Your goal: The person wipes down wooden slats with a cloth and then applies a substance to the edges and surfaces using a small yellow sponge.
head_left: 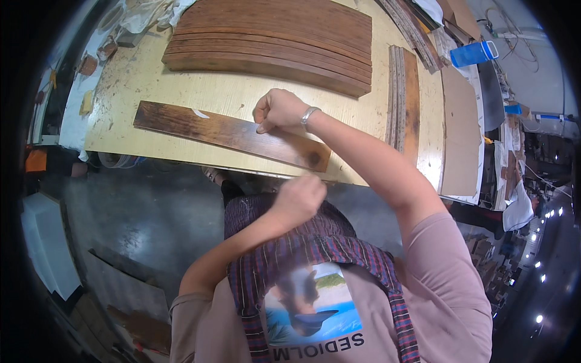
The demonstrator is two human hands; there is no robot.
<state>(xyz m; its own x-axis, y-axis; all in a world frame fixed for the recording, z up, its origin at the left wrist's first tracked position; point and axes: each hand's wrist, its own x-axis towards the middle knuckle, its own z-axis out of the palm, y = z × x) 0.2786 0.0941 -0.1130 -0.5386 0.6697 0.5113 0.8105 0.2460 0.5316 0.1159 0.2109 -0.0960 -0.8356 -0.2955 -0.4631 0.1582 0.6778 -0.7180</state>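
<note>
A dark-stained wooden plank (230, 132) lies flat near the front edge of the table, slanting down to the right. Near its left end a small white strip (200, 113) rests on the wood. Over the plank's middle is my right hand (279, 110), a silver bracelet on its wrist. Its fingers are curled and pinched, with the thumb at the plank's surface; anything between them is too small to make out. My left hand (301, 197) is a slightly blurred fist in front of the table edge, below the plank's right end. Its fingertips are hidden.
A stack of reddish-brown boards (272, 42) fills the back of the pale worktable (115, 130). Narrow strips (396, 100) stand along the right side, beside a brown cardboard sheet (460, 133). A blue bottle (472, 54) lies at the far right. Cloths and scraps (130, 24) crowd the back left.
</note>
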